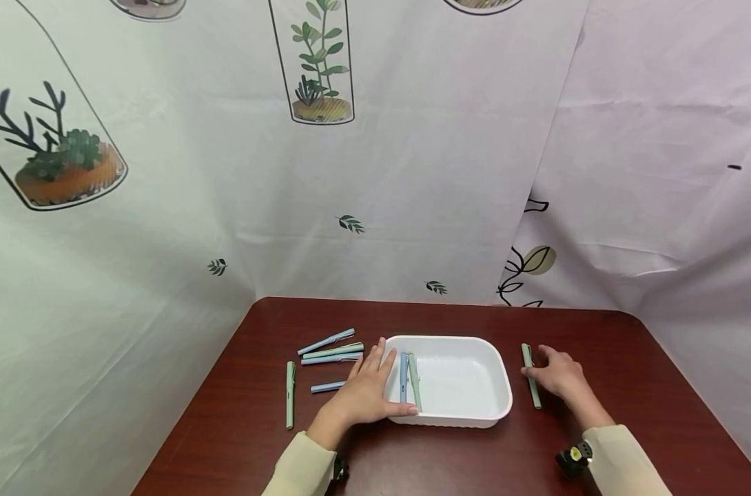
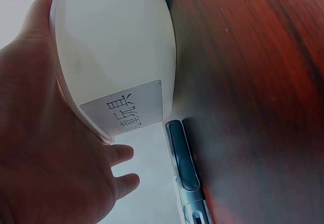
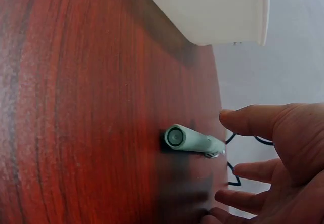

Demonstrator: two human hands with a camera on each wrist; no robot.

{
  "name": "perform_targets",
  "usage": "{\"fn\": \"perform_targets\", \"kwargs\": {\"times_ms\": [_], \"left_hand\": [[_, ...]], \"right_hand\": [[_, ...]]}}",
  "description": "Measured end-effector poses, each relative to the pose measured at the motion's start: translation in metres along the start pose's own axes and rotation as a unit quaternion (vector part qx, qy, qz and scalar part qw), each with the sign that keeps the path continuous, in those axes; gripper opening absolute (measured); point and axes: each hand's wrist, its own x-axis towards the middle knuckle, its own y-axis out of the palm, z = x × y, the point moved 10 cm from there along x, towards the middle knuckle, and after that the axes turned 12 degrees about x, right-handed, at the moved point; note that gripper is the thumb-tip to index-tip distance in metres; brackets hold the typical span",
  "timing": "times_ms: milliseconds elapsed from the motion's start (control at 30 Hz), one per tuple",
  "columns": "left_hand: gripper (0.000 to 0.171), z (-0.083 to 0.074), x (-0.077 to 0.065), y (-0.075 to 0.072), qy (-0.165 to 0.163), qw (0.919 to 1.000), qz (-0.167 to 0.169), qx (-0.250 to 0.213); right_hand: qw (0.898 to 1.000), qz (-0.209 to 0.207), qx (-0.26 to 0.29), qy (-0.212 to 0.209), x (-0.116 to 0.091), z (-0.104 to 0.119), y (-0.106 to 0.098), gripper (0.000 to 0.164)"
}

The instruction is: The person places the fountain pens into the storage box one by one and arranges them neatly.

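Observation:
A white tray (image 1: 462, 379) stands mid-table, with a blue pen (image 1: 403, 379) and a green pen (image 1: 415, 386) lying side by side in its left end. My left hand (image 1: 364, 394) rests on the tray's left end, fingers straight and spread, thumb along the near rim. The left wrist view shows the tray's labelled outer wall (image 2: 111, 42) against that hand. To the right of the tray, another green pen (image 1: 535, 394) lies on the table. Over it is my right hand (image 1: 561, 377), its thumb and fingers apart on either side of the pen in the right wrist view.
Left of the tray lie several more pens: a green pen (image 1: 290, 399) on its own, a group with a blue pen (image 1: 326, 342) and a green pen (image 1: 333, 351), and a blue pen (image 1: 327, 387) partly behind my left hand. A printed cloth (image 1: 382, 262) hangs behind the table.

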Motion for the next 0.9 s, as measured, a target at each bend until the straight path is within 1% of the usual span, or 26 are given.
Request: {"fn": "perform_targets", "kwargs": {"times_ms": [133,333,633,700,900], "left_hand": [[0.118,0.0002,-0.0002,-0.0003,-0.002,1.0000,0.002,-0.003],[0.118,0.0002,0.0006,0.0006,-0.002,1.0000,0.002,-0.003],[0.119,0.0009,0.0013,0.0012,-0.005,1.0000,0.004,-0.004],[0.119,0.0011,0.0013,0.0014,-0.006,0.9999,0.005,-0.008],[0.118,0.0008,0.0010,0.0015,-0.006,0.9999,0.005,-0.010]], "right_hand": [[1.000,-0.006,-0.014,0.005,0.0018,-0.0003,0.0032,0.077],[0.999,-0.016,-0.018,0.022,0.0018,-0.0023,0.0055,0.071],[0.999,-0.005,-0.011,0.036,0.0057,-0.0026,0.0095,0.064],[0.999,-0.002,-0.005,0.039,0.0063,-0.0036,0.0101,0.060],[0.999,-0.004,0.014,0.049,0.0073,-0.0063,0.0107,0.041]]}}
